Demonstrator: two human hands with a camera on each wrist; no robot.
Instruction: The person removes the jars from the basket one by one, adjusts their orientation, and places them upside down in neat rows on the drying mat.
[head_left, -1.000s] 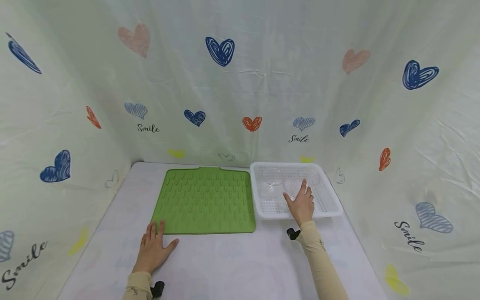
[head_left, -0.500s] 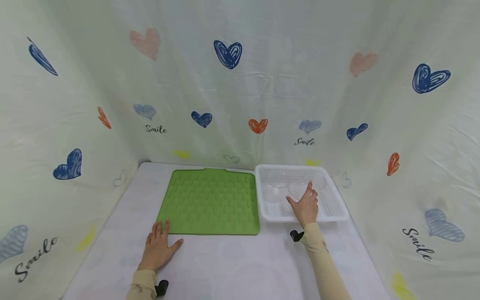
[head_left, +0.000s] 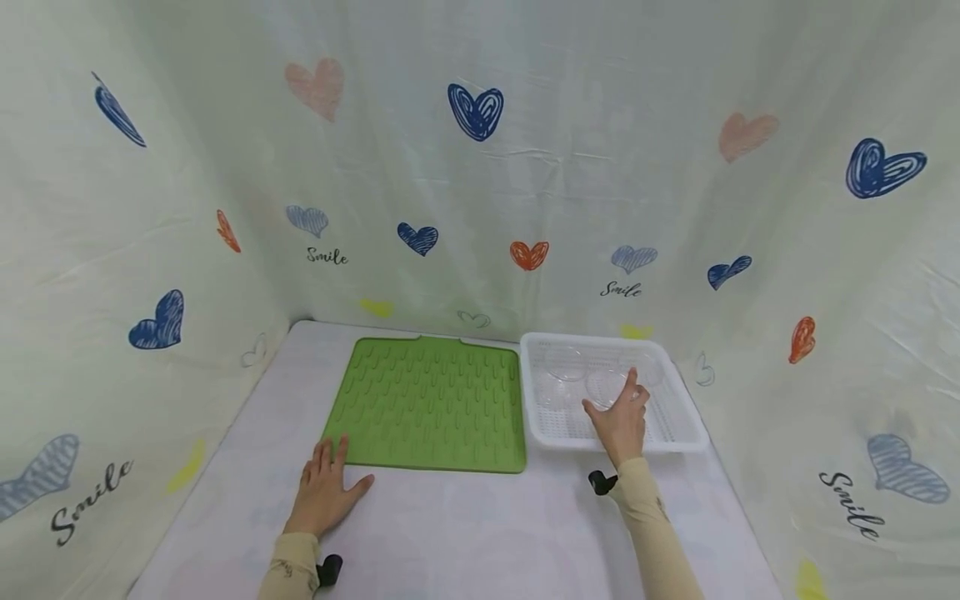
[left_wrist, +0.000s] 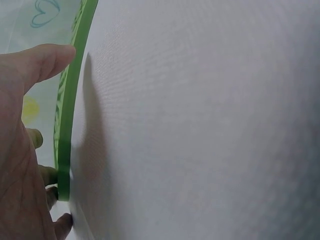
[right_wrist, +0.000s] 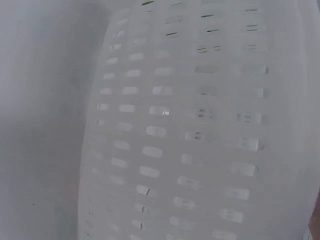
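My right hand (head_left: pixel 621 425) is over the near part of a white slotted basket (head_left: pixel 688 417), thumb and index finger spread beside a clear round-rimmed vessel (head_left: pixel 606 385). Whether they touch it cannot be made out. The right wrist view shows mainly the basket's slotted surface (right_wrist: pixel 185 160), with a sliver of the hand at the right edge. My left hand (head_left: pixel 324 492) lies with fingers extended on the near left corner of a green ribbed mat (head_left: pixel 435 408). In the left wrist view its thumb (left_wrist: pixel 52 60) is beside the mat's edge (left_wrist: pixel 70 115).
Another clear round vessel (head_left: pixel 566 364) lies farther back in the basket, and faint outlines suggest more. Mat and basket stand side by side at the back of the white-covered table (head_left: pixel 465 533). A heart-printed curtain (head_left: pixel 480 183) surrounds the table on the back and sides.
The head view has swung slightly, shifting everything right and a little down. Over the basket, my right index finger has moved slightly right. The left hand stays on the mat corner.
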